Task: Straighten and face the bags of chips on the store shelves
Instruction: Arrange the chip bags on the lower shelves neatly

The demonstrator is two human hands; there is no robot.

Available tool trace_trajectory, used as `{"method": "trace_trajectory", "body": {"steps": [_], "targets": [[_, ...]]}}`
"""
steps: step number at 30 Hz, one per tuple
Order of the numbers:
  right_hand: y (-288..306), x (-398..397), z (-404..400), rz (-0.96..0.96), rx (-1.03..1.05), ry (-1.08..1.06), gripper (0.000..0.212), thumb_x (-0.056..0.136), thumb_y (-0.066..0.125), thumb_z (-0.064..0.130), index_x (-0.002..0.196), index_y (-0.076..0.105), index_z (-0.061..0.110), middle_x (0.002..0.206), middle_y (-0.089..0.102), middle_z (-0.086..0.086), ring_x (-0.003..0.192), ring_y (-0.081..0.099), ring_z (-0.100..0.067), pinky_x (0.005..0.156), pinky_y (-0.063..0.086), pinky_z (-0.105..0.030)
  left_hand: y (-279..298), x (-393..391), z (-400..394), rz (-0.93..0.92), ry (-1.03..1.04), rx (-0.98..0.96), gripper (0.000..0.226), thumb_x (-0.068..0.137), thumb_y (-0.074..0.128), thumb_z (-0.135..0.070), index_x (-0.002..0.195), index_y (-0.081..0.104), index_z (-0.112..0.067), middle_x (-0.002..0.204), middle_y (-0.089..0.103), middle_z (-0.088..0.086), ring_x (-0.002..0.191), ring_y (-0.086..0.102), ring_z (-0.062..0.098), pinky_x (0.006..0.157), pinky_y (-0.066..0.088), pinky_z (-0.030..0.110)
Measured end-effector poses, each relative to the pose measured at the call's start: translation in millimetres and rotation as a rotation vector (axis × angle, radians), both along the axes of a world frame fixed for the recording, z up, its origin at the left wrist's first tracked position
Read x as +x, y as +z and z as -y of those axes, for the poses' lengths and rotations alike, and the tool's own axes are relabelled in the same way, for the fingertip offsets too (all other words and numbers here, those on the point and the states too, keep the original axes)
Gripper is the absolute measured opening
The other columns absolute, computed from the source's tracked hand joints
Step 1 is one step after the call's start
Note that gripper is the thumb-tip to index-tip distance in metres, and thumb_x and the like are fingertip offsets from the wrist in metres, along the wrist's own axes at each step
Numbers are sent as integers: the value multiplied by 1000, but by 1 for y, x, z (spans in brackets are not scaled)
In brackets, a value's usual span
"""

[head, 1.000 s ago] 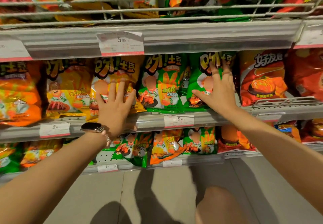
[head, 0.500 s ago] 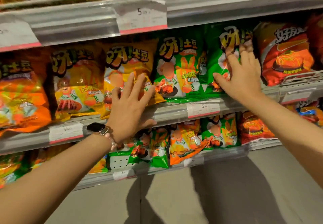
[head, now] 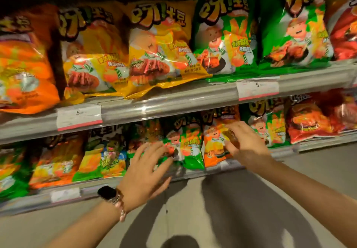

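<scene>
**Chips: upper row looks faced, lower row in hand**

Chips bags on the upper shelf (head: 193, 100) stand with their fronts out: the yellow bag (head: 160, 48) and the green bag (head: 224, 35) sit side by side with labels readable, though the yellow one's bottom edge hangs over the shelf lip. I judge that row mostly done.

Both my hands are down at the lower shelf (head: 286, 151). My left hand (head: 146, 172) has its fingers spread and relaxed, gripping nothing, fingertips at the small green bag (head: 190, 147), which stands a little crooked. My right hand (head: 245, 147) rests on the small orange bag (head: 214, 143) just beside it; whether those fingers pinch it or only press, I cannot tell through the blur.

Left to do, by my reckoning: this lower row, where bags lean and overlap, especially leftward.
</scene>
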State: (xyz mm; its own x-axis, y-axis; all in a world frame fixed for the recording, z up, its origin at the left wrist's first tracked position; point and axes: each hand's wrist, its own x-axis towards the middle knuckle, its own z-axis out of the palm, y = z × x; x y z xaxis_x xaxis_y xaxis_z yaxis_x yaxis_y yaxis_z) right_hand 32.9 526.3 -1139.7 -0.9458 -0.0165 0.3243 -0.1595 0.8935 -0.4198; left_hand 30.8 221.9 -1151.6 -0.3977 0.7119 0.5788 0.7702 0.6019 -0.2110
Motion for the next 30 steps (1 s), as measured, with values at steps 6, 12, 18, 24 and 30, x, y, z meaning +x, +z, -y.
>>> {"method": "trace_trajectory", "body": {"steps": [6,12,18,24,30], "targets": [[-10,-36,6,283,78,-330,70,80,65,53,132,43,11,130,43,-16,114,49,-35,84,45,-40,-29,-13,-24,480,320,-262,115,66,80,-51,150,6,-25,158,15,16,145,17,36,113,27,53],[-20,-47,3,401,141,-367,73,81,58,62,134,38,16,131,46,-15,112,54,-33,85,46,-40,-53,-45,-59,601,485,-337,105,87,60,0,150,-17,-34,159,-17,14,146,-13,34,119,6,51],[-21,-44,6,321,7,-357,68,80,68,49,136,43,21,127,50,-16,109,55,-34,87,47,-41,-59,-46,-58,568,486,-374,102,85,48,12,150,-17,-31,160,-11,17,147,-8,37,116,10,53],[-9,-30,2,168,-234,-330,56,76,77,27,125,53,12,113,61,-15,92,57,-30,80,47,-40,-62,-46,-56,566,467,-392,96,88,48,8,151,-15,-30,159,-9,18,146,-6,38,115,12,55],[15,-2,12,108,-471,-225,63,74,79,17,131,51,15,119,58,-9,109,56,-33,93,47,-51,-51,-54,-51,722,379,-293,92,90,58,-11,153,-6,-30,161,-2,12,147,-1,31,115,14,53]]}}
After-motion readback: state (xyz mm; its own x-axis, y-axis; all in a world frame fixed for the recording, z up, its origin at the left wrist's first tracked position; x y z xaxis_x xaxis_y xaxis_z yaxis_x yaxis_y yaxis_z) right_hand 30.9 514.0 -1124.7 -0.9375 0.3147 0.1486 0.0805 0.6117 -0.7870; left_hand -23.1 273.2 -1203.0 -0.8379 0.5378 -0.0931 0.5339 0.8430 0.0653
